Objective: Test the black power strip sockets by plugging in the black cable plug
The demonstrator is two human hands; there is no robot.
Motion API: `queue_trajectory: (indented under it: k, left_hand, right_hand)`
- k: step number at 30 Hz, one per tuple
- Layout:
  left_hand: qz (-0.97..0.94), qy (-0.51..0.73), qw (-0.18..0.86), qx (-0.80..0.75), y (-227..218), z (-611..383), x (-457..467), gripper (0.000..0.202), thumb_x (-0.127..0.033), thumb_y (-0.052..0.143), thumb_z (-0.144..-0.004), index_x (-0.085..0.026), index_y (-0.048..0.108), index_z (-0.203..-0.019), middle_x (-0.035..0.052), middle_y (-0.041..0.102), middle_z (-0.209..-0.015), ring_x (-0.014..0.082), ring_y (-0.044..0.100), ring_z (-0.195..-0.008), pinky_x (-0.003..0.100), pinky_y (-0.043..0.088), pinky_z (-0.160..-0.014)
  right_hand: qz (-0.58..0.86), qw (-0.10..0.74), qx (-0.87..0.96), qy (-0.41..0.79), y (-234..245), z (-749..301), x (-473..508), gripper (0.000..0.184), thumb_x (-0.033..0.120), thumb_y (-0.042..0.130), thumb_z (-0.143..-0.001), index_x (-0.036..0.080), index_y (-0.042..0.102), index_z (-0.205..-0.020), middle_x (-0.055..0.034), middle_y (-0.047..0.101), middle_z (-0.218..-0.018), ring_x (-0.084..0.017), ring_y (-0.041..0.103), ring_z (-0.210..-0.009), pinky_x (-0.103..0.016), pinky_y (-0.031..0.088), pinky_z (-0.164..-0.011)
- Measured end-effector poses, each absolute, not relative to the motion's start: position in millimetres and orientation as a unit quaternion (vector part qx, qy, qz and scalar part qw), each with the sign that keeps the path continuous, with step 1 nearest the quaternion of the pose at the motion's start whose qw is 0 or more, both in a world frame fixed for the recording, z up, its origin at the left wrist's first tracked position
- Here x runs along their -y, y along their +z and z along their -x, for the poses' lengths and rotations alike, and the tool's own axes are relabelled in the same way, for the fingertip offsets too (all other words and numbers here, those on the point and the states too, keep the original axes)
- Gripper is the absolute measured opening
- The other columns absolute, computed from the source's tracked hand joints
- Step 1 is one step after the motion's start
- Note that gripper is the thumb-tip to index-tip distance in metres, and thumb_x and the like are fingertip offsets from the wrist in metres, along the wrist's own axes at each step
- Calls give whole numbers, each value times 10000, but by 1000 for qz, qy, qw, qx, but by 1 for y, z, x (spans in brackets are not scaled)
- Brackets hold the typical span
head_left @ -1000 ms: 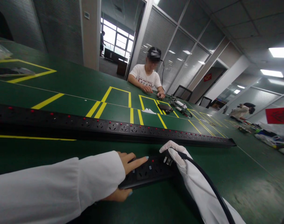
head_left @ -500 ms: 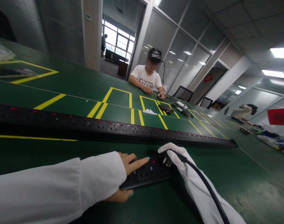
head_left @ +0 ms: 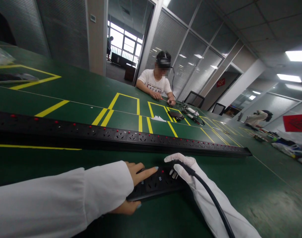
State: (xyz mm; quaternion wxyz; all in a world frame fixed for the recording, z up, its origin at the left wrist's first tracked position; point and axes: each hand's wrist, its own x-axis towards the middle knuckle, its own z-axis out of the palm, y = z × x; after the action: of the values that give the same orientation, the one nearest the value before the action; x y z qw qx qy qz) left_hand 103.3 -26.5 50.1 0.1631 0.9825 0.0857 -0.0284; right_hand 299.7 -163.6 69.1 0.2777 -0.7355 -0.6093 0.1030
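Toward the near edge of the worktop (head_left: 272, 181), the bare left hand (head_left: 134, 175) grips a short black power strip (head_left: 155, 185), fingers across its top and thumb against its near side. Sockets, white printed digits and a red dot show on its upper face. The gloved right hand (head_left: 189, 161) pinches a black plug (head_left: 174, 174) between thumb and fingers; its metal prongs point down over the strip's right part, and whether they touch it I cannot tell. From the plug a thick black cable (head_left: 215, 200) runs along the right forearm toward the near edge. Just beyond the hands, a long black socket bar (head_left: 126, 138) stretches from the left edge toward the right. Past it lie yellow tape lines (head_left: 139, 106), a white scrap (head_left: 158, 118) and a dark flat device (head_left: 175, 115). Near the far edge sits a white block (head_left: 192, 111) among tangled cords. At that edge, a person (head_left: 154, 82) in a white T-shirt leans on the surface. A clear plastic bag (head_left: 0, 56) lies toward the far left corner.
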Motion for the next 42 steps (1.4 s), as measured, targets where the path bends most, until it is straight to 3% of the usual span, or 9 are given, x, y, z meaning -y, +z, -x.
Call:
queue_trajectory:
  k: [6, 17, 21, 25, 30, 37, 40, 42]
  left_hand:
    - [-981, -27, 167, -91, 49, -105, 27, 938, -341, 593, -574, -345, 196, -1424, 77, 530, -1205, 324, 591, -958, 481, 472, -826]
    - [-982, -29, 168, -83, 46, -105, 26, 948, -347, 605, -572, -351, 187, -1423, 74, 534, -1183, 315, 593, -944, 472, 477, -818]
    - [-982, -27, 164, -94, 47, -106, 28, 925, -333, 589, -564, -338, 228, -1415, 69, 543, -1171, 314, 597, -939, 469, 480, -821]
    - [-983, -34, 155, -95, 50, -106, 28, 920, -333, 585, -567, -328, 233, -1418, 77, 537, -1198, 321, 597, -960, 473, 476, -832]
    - [-981, -46, 163, -90, 42, -109, 25, 1005, -308, 624, -541, -381, 154, -1426, 65, 522, -1230, 327, 593, -981, 481, 477, -829]
    - [-987, -2, 142, -71, 25, -116, 22, 864, -362, 587, -661, -333, 199, -1431, 77, 515, -1280, 310, 587, -1010, 441, 468, -849]
    - [-993, 13, 101, -57, 24, -127, 30, 772, -316, 544, -712, -251, 258, -1425, 112, 481, -1330, 309, 557, -1052, 458, 436, -892]
    - [-995, 10, 87, -50, 25, -135, 36, 770, -399, 568, -712, -203, 305, -1409, 142, 472, -1332, 331, 544, -1065, 475, 439, -893]
  right_hand:
    - [717, 251, 641, 113, 72, -294, 169, 309, 383, 478, -922, 133, 575, -1073, -42, 628, -892, -109, 609, -719, -276, 523, -659]
    - [679, 154, 714, 75, 87, -289, 174, 313, 360, 498, -913, 157, 545, -1146, -77, 577, -1100, -163, 588, -919, -353, 503, -793]
    - [680, 94, 726, 38, 89, -287, 169, 366, 374, 499, -902, 199, 527, -1222, -48, 628, -978, -146, 606, -819, -319, 485, -760]
    - [689, 43, 724, -2, 87, -286, 166, 505, 330, 499, -852, 296, 437, -1352, -2, 646, -770, -132, 606, -635, -241, 406, -605]
    - [697, -36, 709, -104, 76, -286, 169, 583, 398, 498, -799, 242, 433, -1357, -28, 633, -721, -182, 600, -615, -272, 356, -564]
    - [702, 35, 696, -145, 47, -291, 171, 543, 345, 485, -766, 246, 480, -1300, -23, 628, -724, -178, 572, -613, -284, 352, -573]
    - [699, 74, 694, -157, 41, -292, 168, 564, 345, 494, -738, 223, 489, -1289, -26, 630, -694, -185, 576, -585, -283, 351, -536]
    - [707, 97, 687, -138, 44, -290, 168, 564, 356, 519, -732, 198, 504, -1273, -40, 645, -716, -189, 591, -599, -284, 385, -544]
